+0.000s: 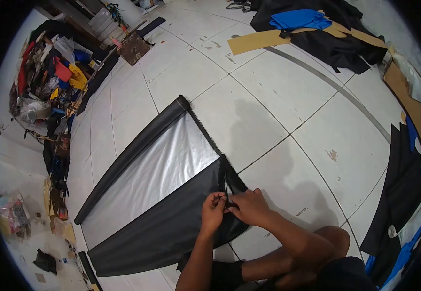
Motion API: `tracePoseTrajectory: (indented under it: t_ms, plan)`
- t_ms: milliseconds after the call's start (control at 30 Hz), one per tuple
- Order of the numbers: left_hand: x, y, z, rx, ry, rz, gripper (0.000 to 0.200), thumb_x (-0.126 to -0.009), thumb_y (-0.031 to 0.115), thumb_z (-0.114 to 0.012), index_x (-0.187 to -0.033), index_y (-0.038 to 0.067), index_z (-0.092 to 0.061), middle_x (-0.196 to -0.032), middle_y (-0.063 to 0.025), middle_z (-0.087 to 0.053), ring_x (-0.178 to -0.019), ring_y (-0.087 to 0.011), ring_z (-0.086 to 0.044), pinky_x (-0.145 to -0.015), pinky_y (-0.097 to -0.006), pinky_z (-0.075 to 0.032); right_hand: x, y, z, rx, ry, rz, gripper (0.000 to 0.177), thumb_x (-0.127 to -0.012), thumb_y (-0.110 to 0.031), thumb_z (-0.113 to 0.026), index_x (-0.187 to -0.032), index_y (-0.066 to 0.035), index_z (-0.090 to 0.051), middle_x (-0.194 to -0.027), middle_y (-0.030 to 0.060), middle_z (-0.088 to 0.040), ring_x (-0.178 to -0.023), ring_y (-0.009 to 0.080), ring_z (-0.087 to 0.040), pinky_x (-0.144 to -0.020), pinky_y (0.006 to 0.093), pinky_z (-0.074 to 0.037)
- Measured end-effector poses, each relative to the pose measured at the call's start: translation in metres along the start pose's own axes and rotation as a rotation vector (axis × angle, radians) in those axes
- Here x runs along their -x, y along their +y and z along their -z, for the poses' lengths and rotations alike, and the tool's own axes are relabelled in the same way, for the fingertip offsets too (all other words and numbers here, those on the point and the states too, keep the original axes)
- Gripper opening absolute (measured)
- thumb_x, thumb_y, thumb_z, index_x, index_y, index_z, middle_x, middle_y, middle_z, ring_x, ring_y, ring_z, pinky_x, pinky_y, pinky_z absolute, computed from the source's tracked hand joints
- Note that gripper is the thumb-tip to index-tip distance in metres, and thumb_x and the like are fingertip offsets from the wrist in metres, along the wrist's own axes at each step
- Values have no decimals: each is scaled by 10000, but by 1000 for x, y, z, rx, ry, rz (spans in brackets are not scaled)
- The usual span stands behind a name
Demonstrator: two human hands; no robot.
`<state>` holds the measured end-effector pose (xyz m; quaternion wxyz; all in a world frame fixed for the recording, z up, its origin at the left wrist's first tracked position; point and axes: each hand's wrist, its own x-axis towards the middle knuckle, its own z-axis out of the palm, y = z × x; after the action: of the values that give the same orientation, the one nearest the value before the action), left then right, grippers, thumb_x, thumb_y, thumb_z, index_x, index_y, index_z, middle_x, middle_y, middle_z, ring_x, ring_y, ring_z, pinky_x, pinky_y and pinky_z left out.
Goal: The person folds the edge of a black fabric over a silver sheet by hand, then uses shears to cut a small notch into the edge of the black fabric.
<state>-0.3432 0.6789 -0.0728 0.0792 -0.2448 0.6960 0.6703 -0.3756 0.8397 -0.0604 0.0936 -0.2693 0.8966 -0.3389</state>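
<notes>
A large black fabric piece (157,230) with a silver underside (157,162) lies spread on the tiled floor, its far long edge folded or rolled over. At its right end, my left hand (214,208) is closed in a pinch on the fabric's frayed edge. Close beside it, my right hand (250,206) has its fingers closed on the same edge, where a narrow black strip (224,177) stands up. Whatever small detail lies between the fingertips is too small to make out.
Black and blue cloth (300,19) with tan strips (254,41) lies at the top right. A long grey strip (334,83) curves across the tiles. Black fabric (397,184) and a small roll (391,231) are at the right. Piled scraps (62,70) line the left wall.
</notes>
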Motion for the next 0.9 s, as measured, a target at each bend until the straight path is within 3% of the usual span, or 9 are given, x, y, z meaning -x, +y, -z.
tracePoseTrajectory:
  t_ms: [33,133,233,367,533,633,733,833,900]
  plan:
    - [0,1,0,-8,-1,-1,122,-901,104,-575,-1010,51,-564,-842,-1,-587,-726,-74,-550,-609,-242,-494,2,1,-4,44,-64,16,181,-795,-295,-629,-846,-121,-631,-793,33,-649,-783,239,-604,-752,427,-369]
    - [3,4,-1,-9,4,1,121,-901,103,-573,-1012,56,-562,-839,5,-587,-730,-69,-550,-614,-238,-488,-3,9,-2,-207,-208,-200,215,-794,-358,-640,-795,-143,-640,-758,20,-649,-786,218,-620,-777,417,-376]
    - [2,3,-1,-43,9,-15,116,-901,100,-572,-1009,59,-563,-840,12,-586,-733,-64,-546,-618,-237,-483,-7,9,9,-274,-262,-354,285,-788,-430,-637,-752,-147,-642,-742,24,-652,-778,224,-634,-795,415,-382]
    - [2,3,-1,-56,26,-16,108,-897,95,-575,-1000,63,-568,-845,18,-584,-731,-59,-538,-622,-238,-480,-10,16,11,-271,-250,-396,318,-767,-456,-648,-748,-138,-641,-754,29,-655,-744,236,-634,-770,420,-388]
    - [2,7,-1,-53,33,-1,101,-901,72,-559,-1000,50,-568,-823,13,-582,-720,-55,-537,-605,-209,-472,-8,18,17,17,-216,-368,253,-783,-377,-639,-770,-124,-632,-756,39,-647,-731,245,-623,-747,417,-387]
    - [0,3,1,-54,17,-1,109,-900,84,-563,-1005,55,-569,-842,12,-586,-711,-63,-541,-621,-232,-486,-2,20,7,203,2,-282,200,-780,-320,-631,-835,-128,-628,-782,54,-642,-771,254,-613,-755,415,-375]
    - [0,3,3,-59,-3,-5,119,-900,91,-567,-1014,56,-568,-854,7,-590,-703,-69,-546,-628,-244,-498,-8,12,12,65,144,-220,177,-779,-279,-621,-889,-140,-624,-799,64,-638,-802,254,-603,-763,415,-359]
    - [-1,0,4,1,-17,-12,124,-900,88,-568,-1018,51,-565,-855,-1,-590,-703,-73,-551,-624,-245,-505,-6,-7,16,-145,26,-66,139,-803,-245,-592,-890,-142,-625,-791,59,-636,-801,255,-601,-757,419,-349]
    - [-1,2,3,2,-17,-7,126,-901,81,-563,-1022,46,-561,-856,-6,-590,-707,-76,-555,-625,-247,-510,1,-4,-1,-27,-99,-46,133,-808,-256,-597,-875,-147,-632,-777,45,-637,-790,249,-602,-758,421,-347]
